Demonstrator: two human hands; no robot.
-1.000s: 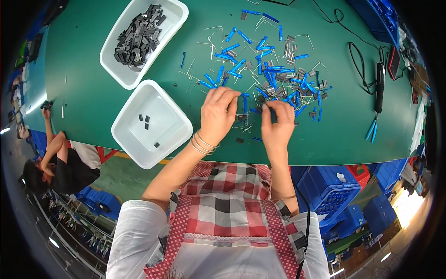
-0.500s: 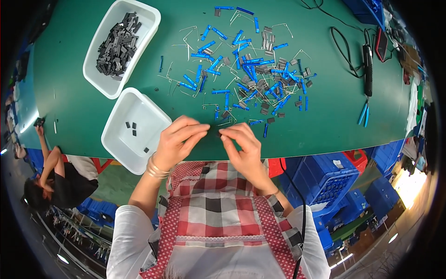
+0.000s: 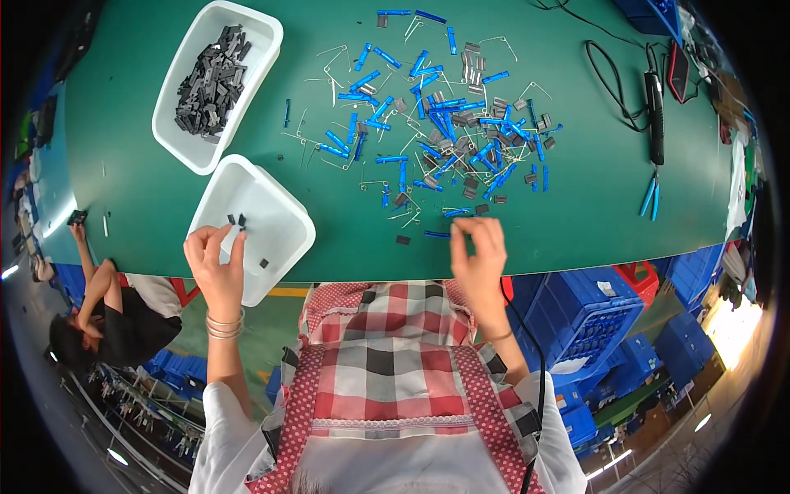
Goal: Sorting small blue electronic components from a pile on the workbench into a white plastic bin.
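My left hand [image 3: 216, 262] reaches over the near white bin [image 3: 290, 216], thumb and forefinger apart. Just past its fingertips lie small black pieces [image 3: 241, 219] in the bin, and another black piece [image 3: 263, 263] rests nearer the front. At the table's front edge, my right hand [image 3: 479, 253] has thumb and finger closed on the end of a thin blue stick-like piece [image 3: 436, 234], which points left. A dark rectangular piece [image 3: 403, 240] lies to the left of it. Beyond spreads a loose pile of blue pieces [image 3: 448, 123], grey clips [image 3: 473, 70] and bent wire springs [image 3: 333, 74].
A larger white bin [image 3: 263, 62] full of black pieces stands at the back left. On the right lie a corded black tool [image 3: 653, 115] and blue-handled pliers [image 3: 650, 198]. Blue crates [image 3: 568, 321] stand below the table's right side. Another person [image 3: 115, 309] sits at far left.
My hands have moved apart from the middle: the left to the near bin, the right rightward to the blue piece, which has turned sideways. A dark piece now lies where they were.
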